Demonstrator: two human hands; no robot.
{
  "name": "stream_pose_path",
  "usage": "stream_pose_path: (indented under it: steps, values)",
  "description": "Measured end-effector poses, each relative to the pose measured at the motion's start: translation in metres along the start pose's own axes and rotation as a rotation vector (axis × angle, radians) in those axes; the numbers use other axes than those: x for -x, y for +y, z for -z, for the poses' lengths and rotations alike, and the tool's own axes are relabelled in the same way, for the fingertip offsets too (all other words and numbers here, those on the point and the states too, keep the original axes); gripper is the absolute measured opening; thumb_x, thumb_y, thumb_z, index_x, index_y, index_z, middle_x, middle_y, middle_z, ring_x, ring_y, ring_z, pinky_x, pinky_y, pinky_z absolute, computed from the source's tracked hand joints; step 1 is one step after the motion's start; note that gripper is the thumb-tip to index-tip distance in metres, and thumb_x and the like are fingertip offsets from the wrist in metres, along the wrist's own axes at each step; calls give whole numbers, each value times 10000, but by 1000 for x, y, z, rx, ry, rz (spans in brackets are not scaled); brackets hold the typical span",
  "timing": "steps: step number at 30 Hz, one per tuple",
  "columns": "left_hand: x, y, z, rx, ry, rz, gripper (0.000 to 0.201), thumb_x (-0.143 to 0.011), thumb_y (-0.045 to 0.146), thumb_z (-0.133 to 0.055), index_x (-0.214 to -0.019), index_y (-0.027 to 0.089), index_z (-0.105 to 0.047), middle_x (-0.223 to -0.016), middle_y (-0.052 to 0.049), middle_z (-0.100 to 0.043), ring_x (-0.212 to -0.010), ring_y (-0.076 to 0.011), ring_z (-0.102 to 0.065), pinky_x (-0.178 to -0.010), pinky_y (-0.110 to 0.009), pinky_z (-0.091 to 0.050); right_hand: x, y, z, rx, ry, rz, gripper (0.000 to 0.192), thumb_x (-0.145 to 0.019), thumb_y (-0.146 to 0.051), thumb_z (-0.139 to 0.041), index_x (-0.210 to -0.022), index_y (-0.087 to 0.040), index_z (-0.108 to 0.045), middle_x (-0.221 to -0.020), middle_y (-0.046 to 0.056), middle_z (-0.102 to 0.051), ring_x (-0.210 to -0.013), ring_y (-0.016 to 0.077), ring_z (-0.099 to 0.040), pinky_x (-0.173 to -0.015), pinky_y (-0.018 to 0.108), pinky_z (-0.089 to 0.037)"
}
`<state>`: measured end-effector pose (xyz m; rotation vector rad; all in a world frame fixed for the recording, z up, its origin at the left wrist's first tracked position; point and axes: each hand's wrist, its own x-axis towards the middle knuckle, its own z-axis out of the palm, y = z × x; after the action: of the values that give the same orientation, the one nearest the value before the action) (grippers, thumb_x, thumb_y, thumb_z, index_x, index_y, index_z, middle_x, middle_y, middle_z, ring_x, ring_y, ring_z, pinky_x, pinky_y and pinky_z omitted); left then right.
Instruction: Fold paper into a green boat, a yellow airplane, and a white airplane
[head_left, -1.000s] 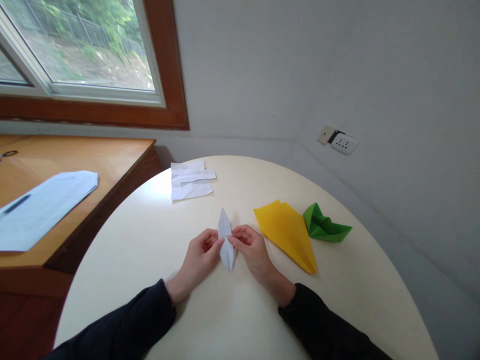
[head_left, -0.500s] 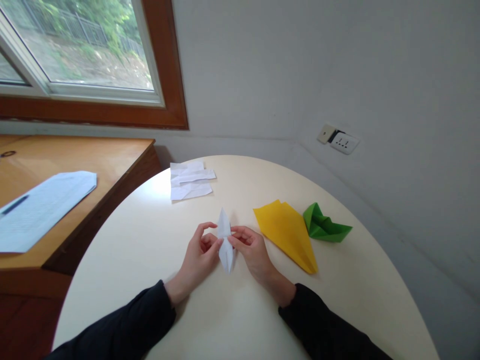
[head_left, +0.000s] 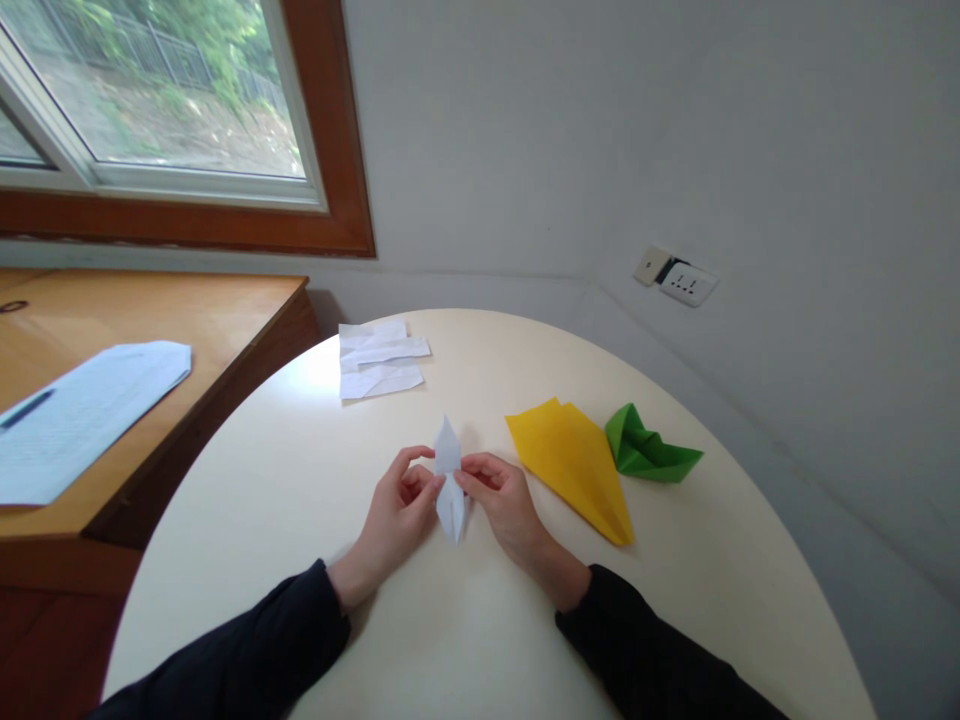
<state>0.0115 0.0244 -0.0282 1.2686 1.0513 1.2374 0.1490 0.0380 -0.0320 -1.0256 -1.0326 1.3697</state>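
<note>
A narrow white folded paper piece, pointed at both ends, lies lengthwise on the round cream table. My left hand pinches its left edge at the middle with thumb and forefinger. On the other side, my right hand pinches the right edge at the same height. Both wrists rest on the table, in dark sleeves.
A yellow paper plane and a green folded paper boat lie to the right. Creased white paper sits at the table's far edge. A wooden desk with a printed sheet stands left, under a window. Wall sockets are at right.
My left forefinger has lifted off the paper and arched above it, while the thumb stays at the edge. The paper and my right hand have barely moved.
</note>
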Motion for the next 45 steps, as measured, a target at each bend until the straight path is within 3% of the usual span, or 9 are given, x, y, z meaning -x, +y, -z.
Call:
stream_pose_path:
  steps: [11, 20, 45]
  values:
    - [-1, 1, -1, 16, -1, -10, 292, -757, 424, -613, -849, 149, -580, -592, 40, -510, -538, -91, -447, -519, -209, -355, -1, 1, 1, 23, -21, 33, 136, -599, -264, -709, -707, -192, -670, -676, -6, -657, -609, 124, -561, -606, 253, -452]
    - [-1, 5, 1, -22, 16, 1, 158, -727, 294, -613, -769, 148, -656, -699, -28, -638, -627, -137, -528, -581, -234, -405, 0, 0, 2, 49, -40, 59, 97, -601, -160, -611, -643, -207, -685, -644, -21, -644, -607, 124, -543, -604, 239, -428]
    - [1, 7, 1, 96, 48, 137, 89, -644, 197, -611, -643, 154, -689, -636, -17, -660, -618, -143, -552, -592, -237, -414, 4, -6, 0, 133, -82, 82, 149, -615, -138, -554, -605, -207, -686, -571, -28, -600, -566, 120, -522, -573, 228, -404]
